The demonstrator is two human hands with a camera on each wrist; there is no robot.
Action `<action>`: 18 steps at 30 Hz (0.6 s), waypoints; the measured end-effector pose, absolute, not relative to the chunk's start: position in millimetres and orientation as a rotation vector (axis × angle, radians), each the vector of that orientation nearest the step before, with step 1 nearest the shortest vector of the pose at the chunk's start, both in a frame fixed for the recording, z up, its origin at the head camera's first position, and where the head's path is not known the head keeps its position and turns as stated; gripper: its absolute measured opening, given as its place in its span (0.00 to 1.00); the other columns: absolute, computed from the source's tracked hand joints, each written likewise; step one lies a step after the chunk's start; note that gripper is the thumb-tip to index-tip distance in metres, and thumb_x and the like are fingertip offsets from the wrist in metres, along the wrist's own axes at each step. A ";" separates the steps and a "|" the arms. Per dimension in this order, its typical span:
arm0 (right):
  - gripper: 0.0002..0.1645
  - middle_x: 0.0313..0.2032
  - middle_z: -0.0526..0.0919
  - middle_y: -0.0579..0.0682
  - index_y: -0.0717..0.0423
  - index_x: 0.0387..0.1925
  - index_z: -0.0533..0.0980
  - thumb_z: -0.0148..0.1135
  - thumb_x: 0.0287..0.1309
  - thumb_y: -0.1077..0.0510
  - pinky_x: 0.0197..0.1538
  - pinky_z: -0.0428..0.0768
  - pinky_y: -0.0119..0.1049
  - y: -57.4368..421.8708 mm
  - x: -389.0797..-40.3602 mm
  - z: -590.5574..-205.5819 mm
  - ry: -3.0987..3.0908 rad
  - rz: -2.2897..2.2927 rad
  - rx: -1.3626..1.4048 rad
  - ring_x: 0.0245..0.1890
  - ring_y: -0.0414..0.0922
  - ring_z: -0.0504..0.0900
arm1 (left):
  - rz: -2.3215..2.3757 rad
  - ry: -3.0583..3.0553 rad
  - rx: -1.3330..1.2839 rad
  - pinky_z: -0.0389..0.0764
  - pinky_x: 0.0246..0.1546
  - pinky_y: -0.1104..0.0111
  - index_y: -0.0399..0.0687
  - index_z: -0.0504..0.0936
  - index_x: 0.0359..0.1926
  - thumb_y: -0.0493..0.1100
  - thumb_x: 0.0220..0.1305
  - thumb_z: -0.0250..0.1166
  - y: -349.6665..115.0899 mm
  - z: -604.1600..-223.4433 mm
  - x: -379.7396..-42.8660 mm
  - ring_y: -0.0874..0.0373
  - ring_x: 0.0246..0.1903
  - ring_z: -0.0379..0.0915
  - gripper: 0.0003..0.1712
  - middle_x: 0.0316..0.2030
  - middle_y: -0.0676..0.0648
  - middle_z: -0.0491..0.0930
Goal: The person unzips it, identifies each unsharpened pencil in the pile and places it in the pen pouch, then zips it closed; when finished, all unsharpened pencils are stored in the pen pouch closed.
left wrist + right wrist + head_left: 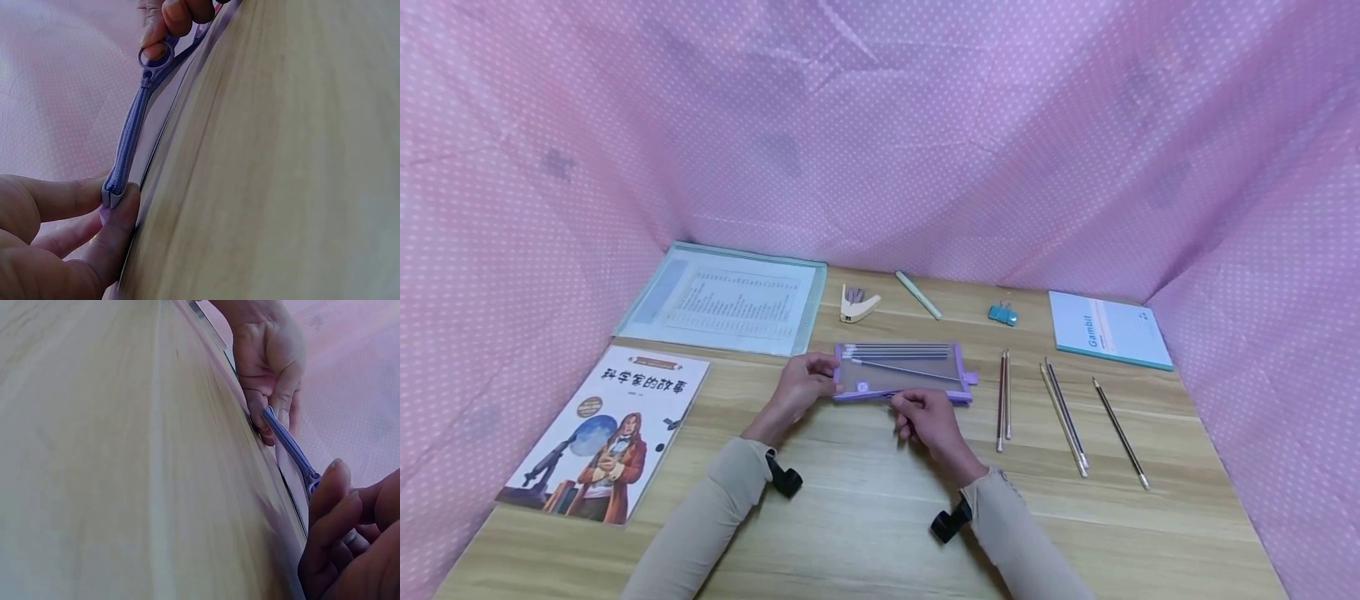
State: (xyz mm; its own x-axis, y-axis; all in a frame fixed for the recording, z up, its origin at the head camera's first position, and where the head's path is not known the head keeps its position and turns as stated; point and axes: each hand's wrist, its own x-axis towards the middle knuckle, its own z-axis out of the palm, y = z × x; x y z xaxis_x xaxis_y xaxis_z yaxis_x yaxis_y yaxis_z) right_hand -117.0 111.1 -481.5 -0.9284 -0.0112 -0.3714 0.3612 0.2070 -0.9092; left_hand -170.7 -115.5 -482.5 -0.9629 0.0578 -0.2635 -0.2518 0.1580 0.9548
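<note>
A purple-edged mesh pencil case lies at the middle of the table, with several pencils visible inside. My left hand pinches the case's near left corner between thumb and fingers. With bent fingers, my right hand grips the ring of the zipper pull on the near edge. Between the left corner and the pull, the zipper is closed; on the pull's far side its two edges part. Part of the ring is hidden by the right fingers.
Several loose pencils lie right of the case. Behind it are a cream V-shaped tool, a pale green stick and a teal binder clip. A picture-covered book and a document folder lie left; a notebook lies right.
</note>
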 end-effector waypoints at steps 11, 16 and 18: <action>0.12 0.19 0.80 0.45 0.62 0.44 0.82 0.58 0.68 0.58 0.19 0.70 0.27 123.2 -116.1 -483.9 2.201 -1.793 0.373 0.16 0.38 0.76 | 1.893 2.211 -0.188 0.79 0.36 0.78 0.29 0.80 0.52 0.21 0.46 0.70 -113.9 -482.7 -170.4 0.56 0.41 0.74 0.27 0.42 0.39 0.79; 0.12 0.19 0.80 0.45 0.62 0.44 0.82 0.58 0.68 0.58 0.20 0.70 0.27 128.4 -118.0 -484.3 2.198 -1.795 0.387 0.16 0.38 0.76 | 1.865 2.232 -0.213 0.79 0.36 0.78 0.30 0.81 0.52 0.21 0.46 0.69 -114.7 -482.5 -170.3 0.56 0.40 0.74 0.27 0.42 0.39 0.79; 0.12 0.19 0.80 0.45 0.61 0.43 0.82 0.58 0.68 0.58 0.20 0.70 0.27 129.9 -118.3 -484.2 2.202 -1.788 0.387 0.16 0.38 0.76 | 1.876 2.222 -0.211 0.79 0.36 0.77 0.30 0.80 0.52 0.21 0.47 0.69 -114.9 -483.5 -170.1 0.56 0.40 0.74 0.26 0.42 0.39 0.79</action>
